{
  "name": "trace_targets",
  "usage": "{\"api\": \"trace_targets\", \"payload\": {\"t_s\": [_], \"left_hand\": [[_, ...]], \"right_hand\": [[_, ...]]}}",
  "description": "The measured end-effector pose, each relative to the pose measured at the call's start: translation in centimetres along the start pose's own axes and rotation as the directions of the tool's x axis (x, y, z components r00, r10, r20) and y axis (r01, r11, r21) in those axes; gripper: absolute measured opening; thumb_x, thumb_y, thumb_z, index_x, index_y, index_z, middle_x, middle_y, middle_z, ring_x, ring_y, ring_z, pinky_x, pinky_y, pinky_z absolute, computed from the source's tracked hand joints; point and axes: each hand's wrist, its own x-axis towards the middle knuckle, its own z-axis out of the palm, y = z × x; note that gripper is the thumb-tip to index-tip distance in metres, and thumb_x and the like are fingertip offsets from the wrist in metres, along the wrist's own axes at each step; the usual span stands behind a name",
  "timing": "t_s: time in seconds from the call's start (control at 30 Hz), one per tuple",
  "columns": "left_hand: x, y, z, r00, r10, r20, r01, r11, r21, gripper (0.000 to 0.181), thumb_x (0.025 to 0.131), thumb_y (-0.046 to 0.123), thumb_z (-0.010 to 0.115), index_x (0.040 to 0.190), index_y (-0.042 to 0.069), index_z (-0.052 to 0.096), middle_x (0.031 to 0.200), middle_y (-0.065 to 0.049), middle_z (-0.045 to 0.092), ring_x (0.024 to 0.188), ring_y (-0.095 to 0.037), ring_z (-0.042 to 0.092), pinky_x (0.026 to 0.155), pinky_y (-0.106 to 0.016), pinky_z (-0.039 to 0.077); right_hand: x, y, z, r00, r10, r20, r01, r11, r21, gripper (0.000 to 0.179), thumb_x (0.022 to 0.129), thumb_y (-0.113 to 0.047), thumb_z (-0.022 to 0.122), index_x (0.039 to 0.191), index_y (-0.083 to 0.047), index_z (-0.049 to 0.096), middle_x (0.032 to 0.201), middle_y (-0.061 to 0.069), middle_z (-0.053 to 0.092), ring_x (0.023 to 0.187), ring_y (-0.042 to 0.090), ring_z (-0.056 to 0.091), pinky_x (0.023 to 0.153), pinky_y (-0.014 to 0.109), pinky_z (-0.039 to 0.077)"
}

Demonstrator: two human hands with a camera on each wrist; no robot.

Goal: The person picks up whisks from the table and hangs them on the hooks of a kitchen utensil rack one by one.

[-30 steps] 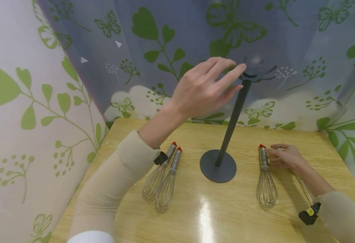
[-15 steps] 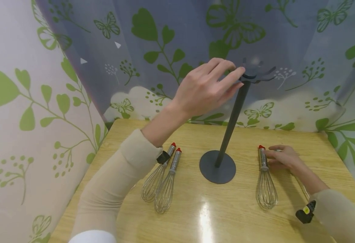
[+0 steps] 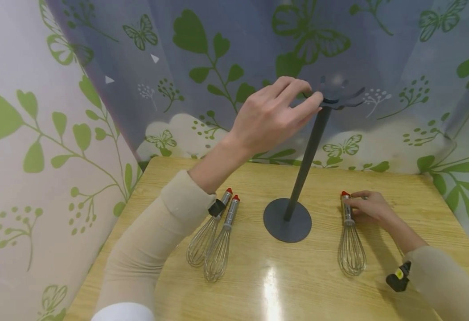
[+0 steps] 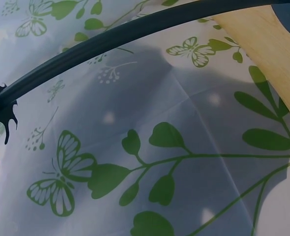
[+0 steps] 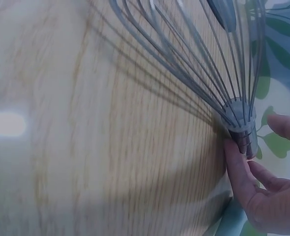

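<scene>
Fingers of the left hand (image 3: 268,115) pinched the top of the stand (image 3: 307,156); those of the right hand (image 3: 372,207) lay parted against the handle (image 3: 347,214) of a whisk (image 3: 349,222), probably light, stiff and slick, best held mid-handle, away from springier wires (image 3: 352,254). It lay on the bench (image 3: 318,281).

The left hand (image 3: 272,113) holds a dark stand (image 3: 308,156), the right hand (image 3: 372,207) touches a whisk (image 3: 350,243).
</scene>
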Motion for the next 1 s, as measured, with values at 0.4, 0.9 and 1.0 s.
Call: {"api": "trace_targets", "payload": {"t_s": [0.4,0.9,1.0], "left_hand": [[-0.23,0.32,0.40,0.999,-0.013,-0.050,0.013,1.000,0.001,0.022,0.111,0.027,0.053,0.112,0.021,0.074,0.104,-0.001,0.074,0.095,-0.018,0.073,0.065,-0.024,0.059],[-0.49,0.37,0.66,0.995,-0.030,-0.091,0.029,1.000,-0.006,0.017,0.110,0.027,0.058,0.111,0.022,0.074,0.103,-0.001,0.074,0.090,-0.018,0.073,0.060,-0.023,0.056],[-0.58,0.34,0.63,0.995,-0.032,-0.093,0.032,0.999,-0.007,0.016,0.109,0.027,0.060,0.111,0.022,0.075,0.103,-0.001,0.074,0.089,-0.018,0.073,0.059,-0.024,0.056]], "right_hand": [[0.42,-0.16,0.13,1.000,0.012,-0.020,-0.013,0.999,-0.049,0.080,0.104,-0.026,0.067,0.158,0.016,0.027,0.151,0.045,0.041,0.093,0.008,0.072,0.085,0.033,0.066],[0.71,0.09,0.31,0.999,0.008,-0.031,-0.009,1.000,-0.027,0.079,0.102,-0.022,0.070,0.157,0.017,0.028,0.140,0.038,0.056,0.083,0.006,0.073,0.078,0.032,0.066],[0.73,0.09,0.43,1.000,0.002,-0.026,-0.003,1.000,-0.013,0.079,0.102,-0.021,0.070,0.157,0.017,0.028,0.135,0.032,0.063,0.082,0.006,0.074,0.076,0.032,0.066]]}}
